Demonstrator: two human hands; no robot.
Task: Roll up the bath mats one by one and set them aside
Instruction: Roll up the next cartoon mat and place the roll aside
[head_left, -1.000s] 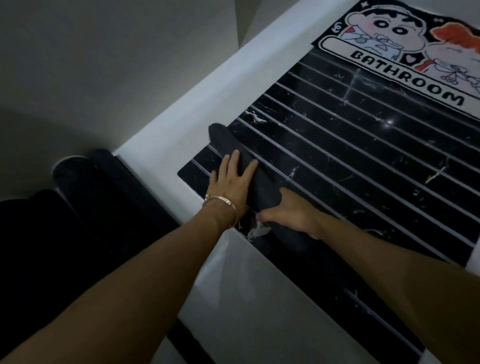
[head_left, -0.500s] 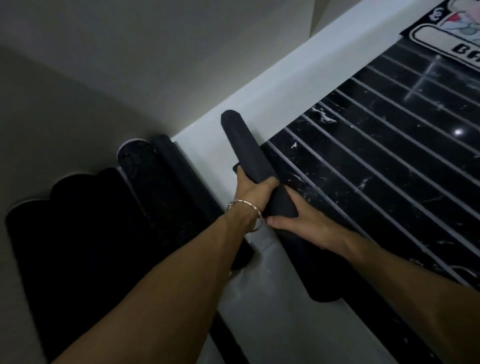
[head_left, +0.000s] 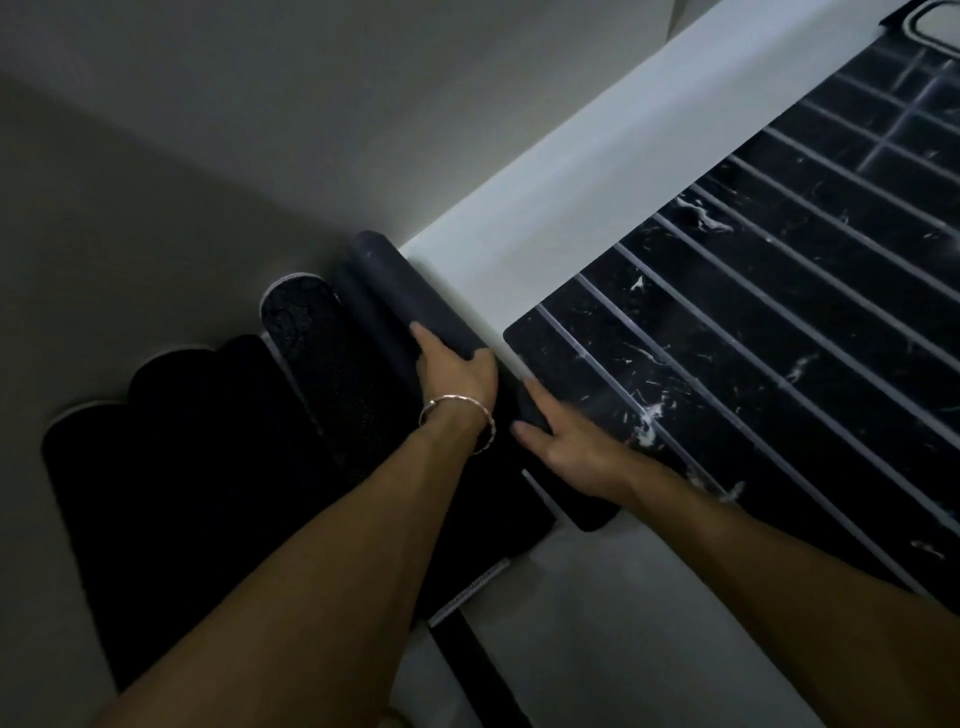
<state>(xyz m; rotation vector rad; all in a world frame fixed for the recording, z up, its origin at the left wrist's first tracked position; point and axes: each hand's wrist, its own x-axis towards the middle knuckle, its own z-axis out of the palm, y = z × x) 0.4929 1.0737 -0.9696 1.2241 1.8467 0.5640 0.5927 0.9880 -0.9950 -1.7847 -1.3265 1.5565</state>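
My left hand (head_left: 457, 371) grips the dark rolled bath mat (head_left: 415, 301), which lies beside other rolled mats (head_left: 311, 364) by the wall. My right hand (head_left: 566, 447) rests loose-fingered on its near end, beside the flat black marble-patterned mat (head_left: 779, 338).

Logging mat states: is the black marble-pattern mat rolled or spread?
Spread: the marble-pattern mat lies flat, its striped face showing. The right hand rests at its corner.

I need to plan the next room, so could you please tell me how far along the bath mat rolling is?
Done: several dark rolled mats lie side by side at the left by the wall. In hand: the left hand grips a dark rolled-up mat beside that row, with the right hand on its near end. Left: the black marble-patterned mat with white stripes lies flat, unrolled.
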